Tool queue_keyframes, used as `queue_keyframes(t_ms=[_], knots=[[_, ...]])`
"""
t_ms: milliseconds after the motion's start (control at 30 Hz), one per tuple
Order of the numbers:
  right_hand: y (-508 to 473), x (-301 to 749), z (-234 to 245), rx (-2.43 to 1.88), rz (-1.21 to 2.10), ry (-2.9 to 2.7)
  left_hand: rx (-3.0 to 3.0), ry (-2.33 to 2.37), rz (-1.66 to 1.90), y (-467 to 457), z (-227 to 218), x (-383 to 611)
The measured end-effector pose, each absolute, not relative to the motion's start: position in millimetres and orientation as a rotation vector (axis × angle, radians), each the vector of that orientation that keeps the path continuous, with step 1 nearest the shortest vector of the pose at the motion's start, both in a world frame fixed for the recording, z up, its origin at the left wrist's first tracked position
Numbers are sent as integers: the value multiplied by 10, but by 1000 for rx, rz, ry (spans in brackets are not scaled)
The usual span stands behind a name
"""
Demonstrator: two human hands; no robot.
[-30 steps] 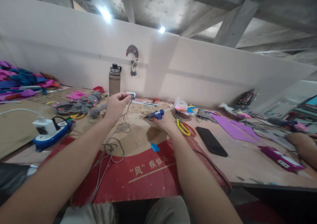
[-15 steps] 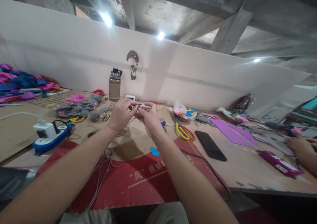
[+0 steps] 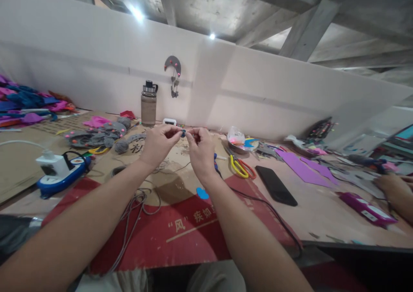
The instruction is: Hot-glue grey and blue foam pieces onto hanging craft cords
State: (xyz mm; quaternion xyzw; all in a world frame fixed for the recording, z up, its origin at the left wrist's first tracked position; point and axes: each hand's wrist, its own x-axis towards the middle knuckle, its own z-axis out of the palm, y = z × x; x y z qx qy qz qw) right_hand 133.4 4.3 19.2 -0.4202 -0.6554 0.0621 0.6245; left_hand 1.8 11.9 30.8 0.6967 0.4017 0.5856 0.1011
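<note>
Held up over the table, a small dark blue piece (image 3: 183, 133) sits between my fingertips; its kind is too small to make out. My left hand (image 3: 161, 143) pinches it from the left, and my right hand (image 3: 200, 150) pinches it from the right. Below my hands lies a red and brown cardboard sheet (image 3: 145, 240). On this sheet are a blue cut-out piece (image 3: 202, 193) and loose grey cord (image 3: 130, 216). A blue-handled tool (image 3: 215, 160), partly hidden, lies just beyond my right wrist.
Yellow-and-orange-handled scissors (image 3: 238, 167) and a black phone (image 3: 275, 185) lie to the right. A bottle (image 3: 149, 104) stands by the white partition (image 3: 245, 76). At left are a blue power strip (image 3: 64, 178) and grey felt pieces (image 3: 93, 137). Another person's hand (image 3: 393, 191) is at far right.
A pale pointed thing between my hands no longer shows; a small dark blue piece is visible there instead. My fingertips now face each other. The view has tilted slightly down.
</note>
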Motion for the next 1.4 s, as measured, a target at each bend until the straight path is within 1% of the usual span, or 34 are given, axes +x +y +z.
queue_keyframes(t_ms=[267,433,600,1167,1267,1400], knots=[[42,1395,212,-1027,-84,-1603,1916,1092,1726,103,314,56],[36,1396,217,-1032,-150,-1638,1924,1097,1702,66,353,65],[24,1390,222,-1047,-148,-1635,2019,1130,1671,30,361,71],[15,1380,218,-1039,-37,-1632,1857,1016,1579,108,328,54],[45,1415,211,-1057,-9,-1618,1973,1021,1501,126,362,19],[61,1469,208,-1076,-42,-1642,2086,1046,1304,119,452,-39]])
